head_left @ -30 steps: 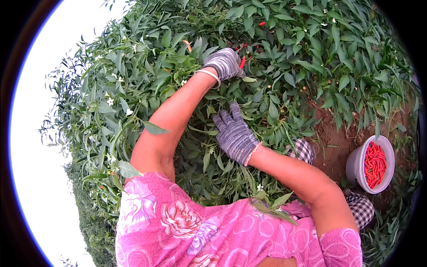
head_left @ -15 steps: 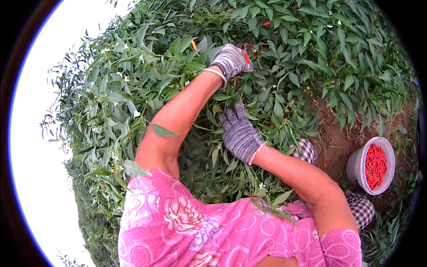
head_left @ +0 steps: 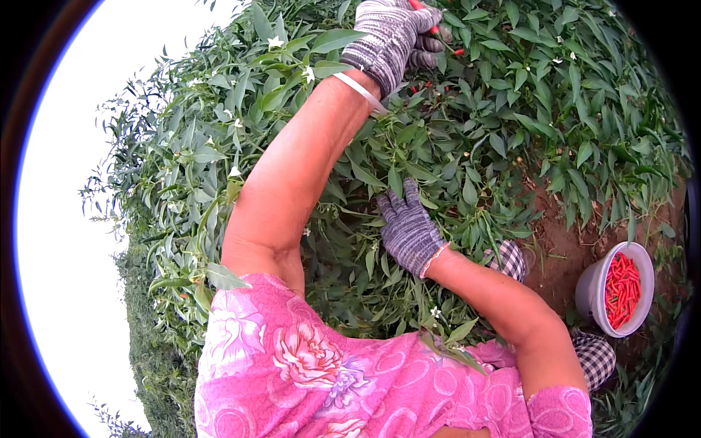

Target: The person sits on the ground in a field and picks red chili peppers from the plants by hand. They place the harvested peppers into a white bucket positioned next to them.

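Observation:
My left hand [head_left: 394, 40], in a speckled grey-and-white knit glove, is high among the chili plants, closed on a red chili [head_left: 436, 29] that pokes out between its fingers. A few other small red chilies hang in the leaves just below it. Lower and to the right, my right hand [head_left: 409, 223], in a darker grey knit glove, lies with fingers spread against the green leaves [head_left: 467, 190], its fingertips partly among them. White flowers and green pods show on the branches around my arms.
A pale bucket [head_left: 588, 292] holding red chilies [head_left: 622, 290] stands on the brown soil [head_left: 558, 226] at the right. Checkered cloth [head_left: 593, 359] over my legs shows beside my right arm. Dense plants fill the upper view, with bright sky along the left.
My left hand has moved up and appears larger, with the red chili still in it. My right hand has shifted slightly right and down in the picture, its fingers still spread.

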Available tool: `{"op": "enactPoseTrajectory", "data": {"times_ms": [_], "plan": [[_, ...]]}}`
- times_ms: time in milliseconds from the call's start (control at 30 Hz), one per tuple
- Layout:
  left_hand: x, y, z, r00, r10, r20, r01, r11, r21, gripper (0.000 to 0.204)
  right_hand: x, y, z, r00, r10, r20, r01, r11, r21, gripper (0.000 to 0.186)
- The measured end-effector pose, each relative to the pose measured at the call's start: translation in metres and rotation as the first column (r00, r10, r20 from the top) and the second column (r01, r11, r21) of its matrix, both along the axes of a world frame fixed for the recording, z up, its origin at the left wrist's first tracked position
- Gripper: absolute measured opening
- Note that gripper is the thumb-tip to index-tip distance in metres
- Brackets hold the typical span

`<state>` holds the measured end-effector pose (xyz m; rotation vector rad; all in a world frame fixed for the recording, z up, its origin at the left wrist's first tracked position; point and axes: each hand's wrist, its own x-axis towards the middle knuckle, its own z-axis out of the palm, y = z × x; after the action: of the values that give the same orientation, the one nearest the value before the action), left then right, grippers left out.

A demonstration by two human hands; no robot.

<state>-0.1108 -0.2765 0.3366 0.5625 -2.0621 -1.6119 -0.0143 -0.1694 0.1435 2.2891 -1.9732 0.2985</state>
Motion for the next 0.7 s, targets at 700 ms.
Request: {"op": "enactPoseTrajectory", "data": {"times_ms": [700], "plan": [[0.086,-0.136,-0.035,0.693,0.625,0.358,-0.086,0.566,-0.820,0.031,0.018,0.008,-0.006,0.993,-0.043,0.108,0.053,0.995,-0.088,0.024]]}}
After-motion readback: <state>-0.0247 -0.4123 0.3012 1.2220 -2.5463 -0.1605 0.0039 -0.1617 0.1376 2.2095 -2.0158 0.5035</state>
